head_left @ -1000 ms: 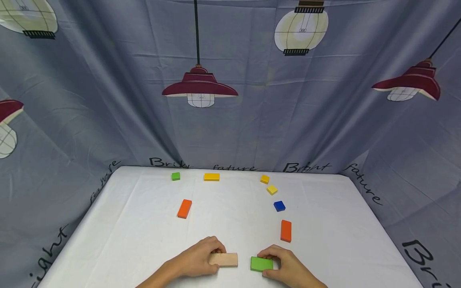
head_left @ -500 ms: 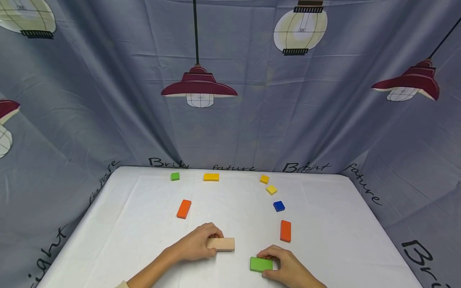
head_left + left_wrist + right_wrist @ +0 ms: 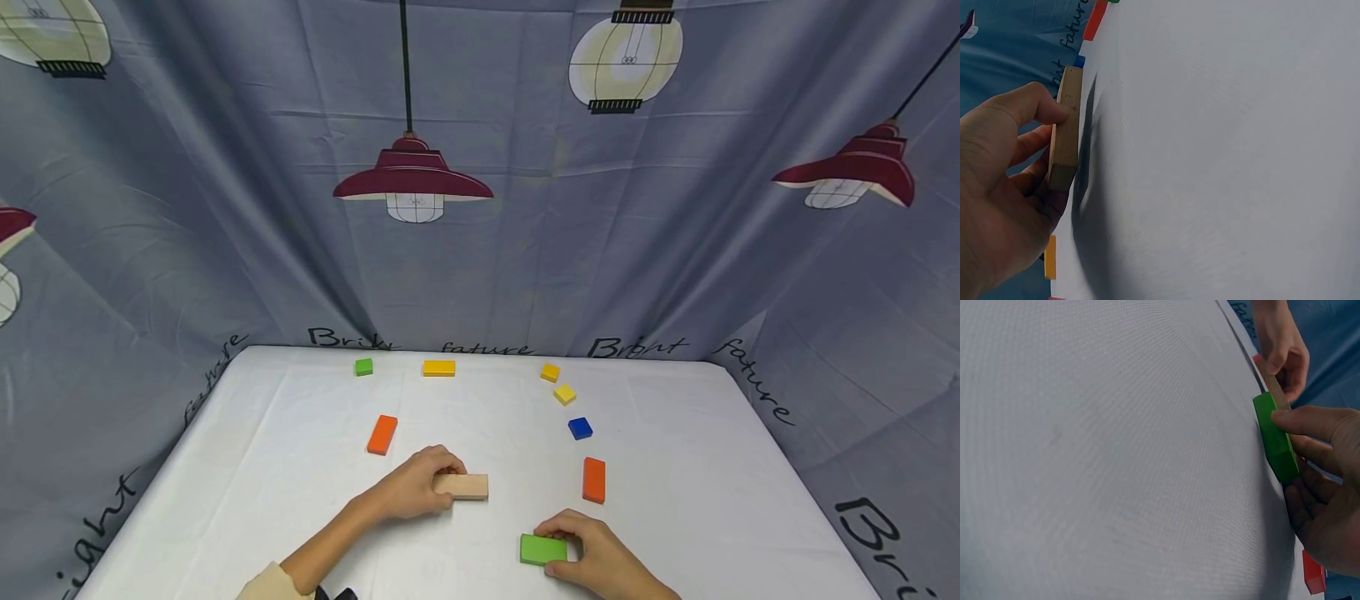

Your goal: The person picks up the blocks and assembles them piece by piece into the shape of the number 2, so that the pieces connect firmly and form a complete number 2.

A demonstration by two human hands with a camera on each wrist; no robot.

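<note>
My left hand (image 3: 420, 483) pinches a plain wooden block (image 3: 468, 487) by its left end, thumb on the near side and fingers on the far side. In the left wrist view a gap with shadow parts this wooden block (image 3: 1067, 131) from the white tabletop. Nearer the front and to the right, my right hand (image 3: 592, 552) grips a green rectangular block (image 3: 542, 550) at its right end. The right wrist view has the green block (image 3: 1277, 439) between thumb and fingers, close to the table surface; whether it touches is hard to tell.
On the white table (image 3: 690, 467) lie an orange block (image 3: 382, 435) at left and another orange block (image 3: 594, 480) at right. Further back are a blue block (image 3: 580, 428), two small yellow blocks, a long yellow block (image 3: 438, 368) and a small green block (image 3: 363, 367). A grey curtain surrounds the table.
My left hand has carried the wooden block away from the front, toward the middle of the table. The right hand and green block have stayed in place.
</note>
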